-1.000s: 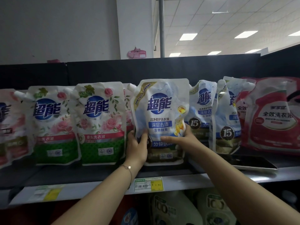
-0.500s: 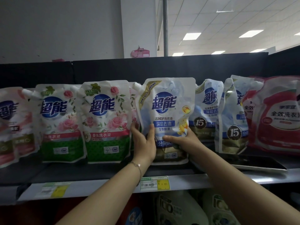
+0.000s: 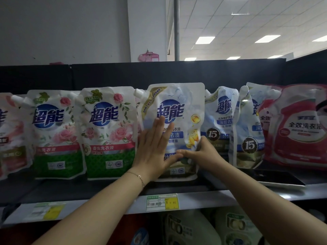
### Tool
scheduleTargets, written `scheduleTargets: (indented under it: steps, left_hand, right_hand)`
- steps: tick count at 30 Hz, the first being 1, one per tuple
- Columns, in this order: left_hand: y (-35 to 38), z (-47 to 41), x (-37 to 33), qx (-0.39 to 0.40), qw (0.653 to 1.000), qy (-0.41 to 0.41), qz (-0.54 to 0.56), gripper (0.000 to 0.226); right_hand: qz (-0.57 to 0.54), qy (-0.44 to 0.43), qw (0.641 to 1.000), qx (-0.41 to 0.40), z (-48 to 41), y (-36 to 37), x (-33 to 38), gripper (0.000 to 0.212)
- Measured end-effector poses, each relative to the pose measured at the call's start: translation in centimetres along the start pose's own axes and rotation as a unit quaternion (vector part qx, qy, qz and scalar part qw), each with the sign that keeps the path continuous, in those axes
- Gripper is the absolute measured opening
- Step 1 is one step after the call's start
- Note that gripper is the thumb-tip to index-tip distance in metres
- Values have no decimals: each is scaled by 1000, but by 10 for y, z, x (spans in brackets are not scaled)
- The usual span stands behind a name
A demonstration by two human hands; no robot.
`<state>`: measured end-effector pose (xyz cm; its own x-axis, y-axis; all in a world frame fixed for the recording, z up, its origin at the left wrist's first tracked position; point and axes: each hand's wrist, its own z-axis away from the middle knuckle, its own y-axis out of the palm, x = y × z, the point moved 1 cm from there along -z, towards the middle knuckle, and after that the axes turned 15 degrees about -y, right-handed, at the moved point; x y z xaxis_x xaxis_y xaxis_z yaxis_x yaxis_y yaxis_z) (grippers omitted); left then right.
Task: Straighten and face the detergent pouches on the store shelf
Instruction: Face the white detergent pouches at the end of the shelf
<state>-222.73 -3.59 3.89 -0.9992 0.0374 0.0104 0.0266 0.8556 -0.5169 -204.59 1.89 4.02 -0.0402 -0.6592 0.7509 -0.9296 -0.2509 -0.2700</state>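
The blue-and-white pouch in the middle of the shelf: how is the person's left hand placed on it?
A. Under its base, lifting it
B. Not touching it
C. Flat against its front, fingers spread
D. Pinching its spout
C: the left hand lies open-palmed on the front of the blue-and-white pouch, fingers pointing up.

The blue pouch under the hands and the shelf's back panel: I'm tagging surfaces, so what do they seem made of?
Blue pouch: seemingly flexible plastic film, glossy; it creases and catches ceiling light where the left hand lies flat and the right hand grips its edge. Back panel: dark, matte, no glare; painted metal or board, can't tell.
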Motion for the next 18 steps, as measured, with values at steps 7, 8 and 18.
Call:
scheduleTargets:
  steps: [7, 8, 18]
  left_hand:
    - [0, -8, 13, 70, 980, 113, -148, 124]
    - [-1, -8, 13, 77, 979, 110, -154, 125]
    - [-18, -7, 19, 111, 975, 139, -132, 127]
  right_hand:
    - [14, -8, 997, -71, 2, 5, -6, 74]
    - [44, -39, 995, -85, 3, 7, -5, 84]
    - [557, -299, 756, 171, 17, -3, 14, 130]
